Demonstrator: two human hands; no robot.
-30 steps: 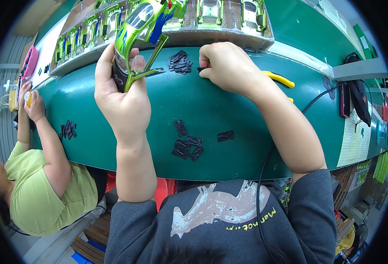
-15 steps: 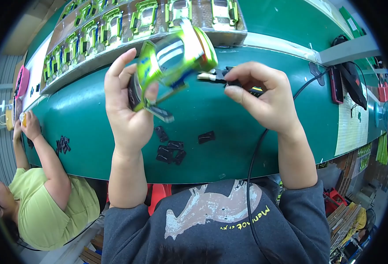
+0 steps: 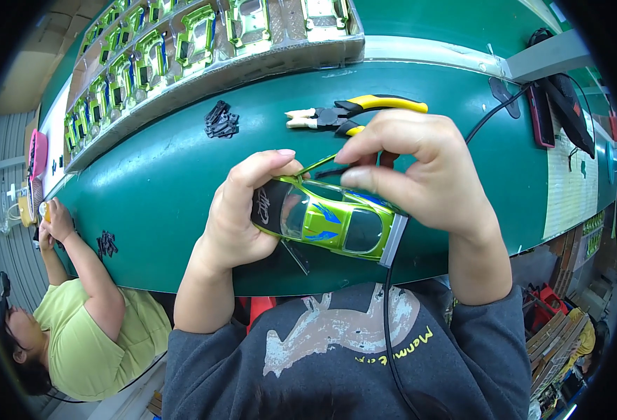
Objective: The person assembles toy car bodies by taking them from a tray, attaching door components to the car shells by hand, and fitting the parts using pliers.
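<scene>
Green matting covers the long surface [image 3: 182, 175], which curves from the far right corner down toward the near edge. Just above that near edge, at the middle, both hands hold a green toy car body [image 3: 329, 218] with dark windows and a black front end. The left hand [image 3: 242, 217] grips the black front end, thumb on top and fingers wrapped below. The right hand [image 3: 420, 168] closes over the rear half, its fingers curled on the roof and pinching a thin green strip that rises from the body. Behind the hands, toward the far edge, lie yellow-handled pliers [image 3: 354, 112], and farther left a small heap of black plastic parts [image 3: 221, 120]. Along the far edge runs a tray of green car bodies [image 3: 182, 49] in a row. At the left end a person in a yellow-green shirt [image 3: 105, 336] works beside another small pile of black parts [image 3: 107, 245].
</scene>
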